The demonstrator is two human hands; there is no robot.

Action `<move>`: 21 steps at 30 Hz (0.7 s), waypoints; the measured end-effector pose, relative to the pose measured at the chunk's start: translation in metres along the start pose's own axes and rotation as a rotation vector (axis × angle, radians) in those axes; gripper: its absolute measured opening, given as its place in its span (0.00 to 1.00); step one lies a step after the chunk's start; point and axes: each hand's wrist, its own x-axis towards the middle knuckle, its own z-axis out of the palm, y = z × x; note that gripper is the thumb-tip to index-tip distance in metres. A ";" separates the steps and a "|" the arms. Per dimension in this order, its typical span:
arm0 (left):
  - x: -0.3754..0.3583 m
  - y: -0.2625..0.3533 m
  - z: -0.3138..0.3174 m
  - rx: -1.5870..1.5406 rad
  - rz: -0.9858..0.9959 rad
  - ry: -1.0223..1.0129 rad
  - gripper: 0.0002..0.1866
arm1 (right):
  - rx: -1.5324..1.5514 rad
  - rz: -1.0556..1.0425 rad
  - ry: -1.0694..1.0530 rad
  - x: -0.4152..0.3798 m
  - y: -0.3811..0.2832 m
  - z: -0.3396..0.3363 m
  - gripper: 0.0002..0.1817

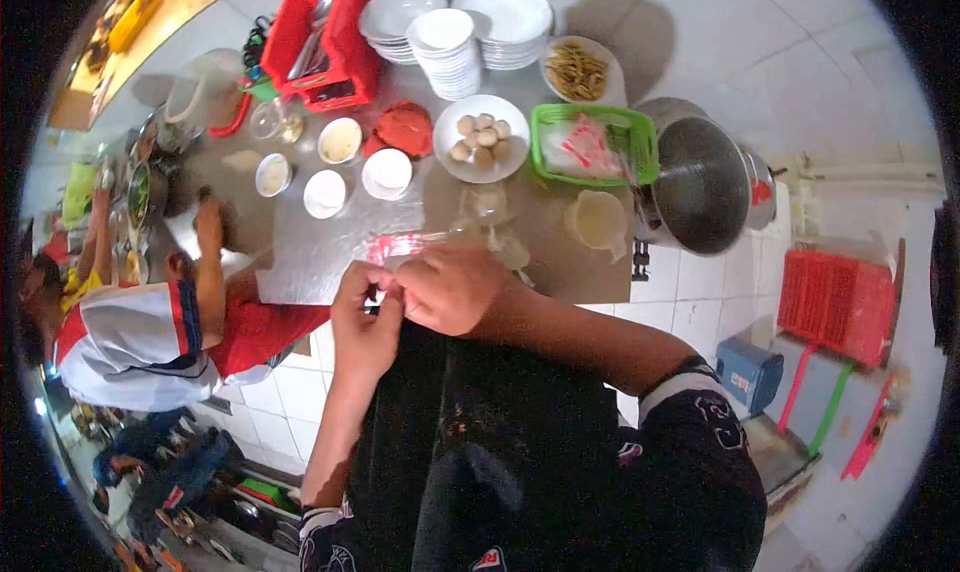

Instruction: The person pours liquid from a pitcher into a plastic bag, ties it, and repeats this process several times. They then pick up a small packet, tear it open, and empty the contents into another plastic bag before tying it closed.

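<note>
My left hand and my right hand meet at the near edge of a steel counter. Their fingertips pinch together around something small that I cannot make out. Just beyond the hands lies a clear plastic bag and a red reflection on the metal. A plate of brown eggs stands further back, with several small white bowls to its left.
A big steel pot stands at the counter's right end beside a green basket. Stacked white plates and a red crate line the back. Another person in a white and red shirt works at the left.
</note>
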 end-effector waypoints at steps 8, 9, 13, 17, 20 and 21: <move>0.010 -0.008 0.007 -0.313 0.142 -0.034 0.17 | 0.179 0.160 -0.077 0.013 -0.010 -0.025 0.09; 0.011 -0.009 0.008 -0.306 0.177 -0.019 0.16 | 0.145 0.125 -0.031 0.017 -0.013 -0.030 0.08; 0.018 -0.009 0.004 -0.174 0.314 -0.015 0.13 | 0.195 0.222 -0.074 0.026 -0.019 -0.038 0.09; 0.020 0.002 -0.002 -0.144 0.290 -0.056 0.10 | 0.197 0.208 -0.061 0.038 -0.019 -0.039 0.10; 0.022 0.002 -0.001 -0.108 0.313 0.003 0.11 | 0.256 0.377 -0.186 0.046 -0.019 -0.044 0.11; 0.023 0.002 -0.003 -0.111 0.311 0.005 0.11 | 0.245 0.371 -0.194 0.048 -0.019 -0.045 0.09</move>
